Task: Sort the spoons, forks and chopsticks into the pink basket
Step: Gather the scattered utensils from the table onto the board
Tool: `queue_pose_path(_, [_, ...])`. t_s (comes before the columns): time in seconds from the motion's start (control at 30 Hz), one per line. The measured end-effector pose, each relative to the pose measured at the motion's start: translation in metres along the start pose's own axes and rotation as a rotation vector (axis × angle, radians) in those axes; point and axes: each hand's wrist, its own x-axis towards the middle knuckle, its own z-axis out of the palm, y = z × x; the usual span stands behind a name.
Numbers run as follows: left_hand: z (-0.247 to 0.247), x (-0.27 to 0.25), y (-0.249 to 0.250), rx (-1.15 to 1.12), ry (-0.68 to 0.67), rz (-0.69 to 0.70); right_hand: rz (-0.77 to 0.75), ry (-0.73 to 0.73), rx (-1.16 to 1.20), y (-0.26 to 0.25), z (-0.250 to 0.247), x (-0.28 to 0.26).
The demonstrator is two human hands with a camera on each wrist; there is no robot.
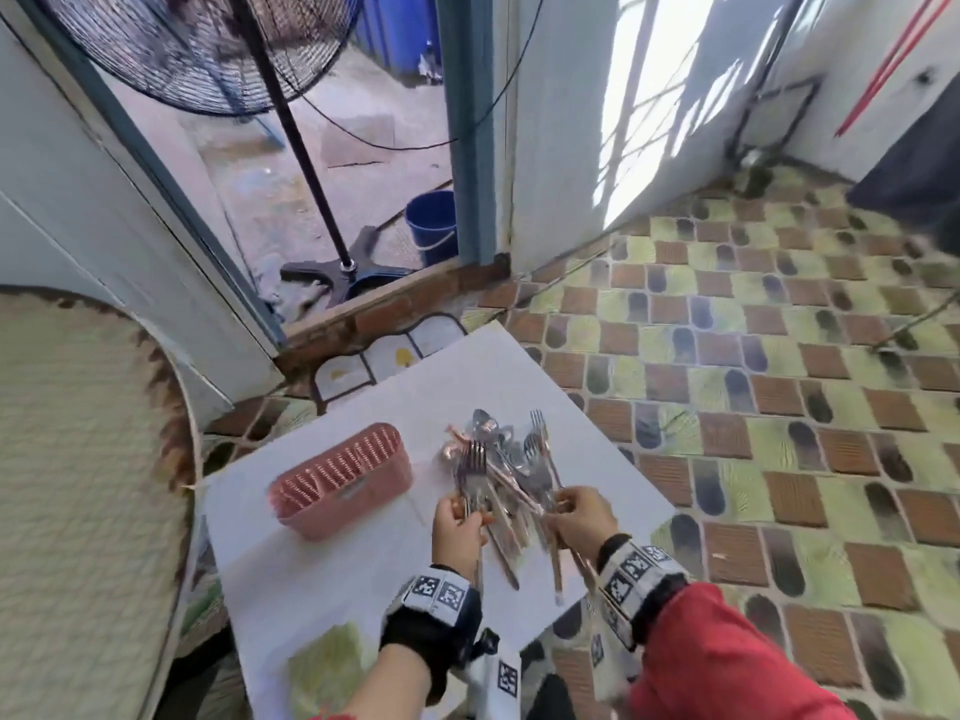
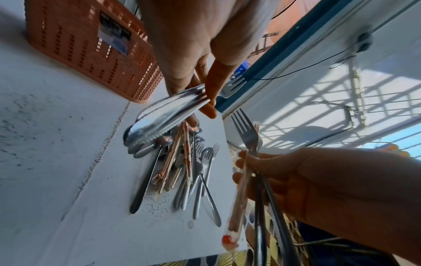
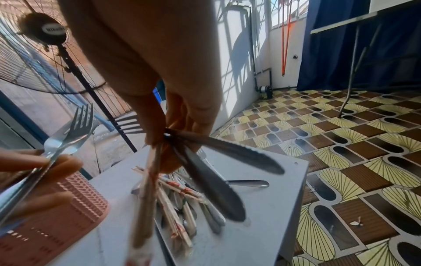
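A pink slotted basket (image 1: 340,480) stands on the left of the white table (image 1: 311,589). To its right lies a mixed pile of forks, spoons and wrapped chopsticks (image 1: 498,449). My left hand (image 1: 457,511) grips a bunch of forks (image 1: 472,467), tines pointing away, between basket and pile. My right hand (image 1: 566,506) holds a fork or two and a wrapped chopstick pair (image 2: 239,198) above the pile's near end. In the right wrist view its fingers (image 3: 159,129) pinch fanned metal handles (image 3: 216,180). What lies inside the basket (image 3: 56,216) is hidden.
A standing fan (image 1: 208,44) and a blue bucket (image 1: 434,226) sit in the doorway beyond the table. A round woven panel (image 1: 78,459) leans at the left. Patterned floor tiles (image 1: 779,407) spread to the right. A green pad (image 1: 327,662) lies at the table's near edge.
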Motion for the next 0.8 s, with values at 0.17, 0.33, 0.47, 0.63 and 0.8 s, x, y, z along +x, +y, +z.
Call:
queue_pose_path(0.17, [0.022,0.054,-0.007,0.063,0.092,-0.095,0.040,-0.048,-0.006,-0.004,0.008,0.061])
queue_pose_path(0.33, [0.043,0.100,-0.011,0.050,0.130,-0.149,0.030,-0.084,-0.114,-0.004,0.022,0.114])
queue_pose_path(0.47, [0.058,0.132,-0.023,0.034,0.187,-0.166,-0.002,-0.131,-0.125,0.000,0.041,0.151])
queue_pose_path(0.63, [0.068,0.145,-0.035,-0.046,0.274,-0.159,-0.116,-0.127,-0.174,0.004,0.054,0.170])
queue_pose_path(0.8, [0.073,0.143,-0.035,-0.048,0.378,-0.120,-0.128,-0.163,-0.126,0.004,0.059,0.173])
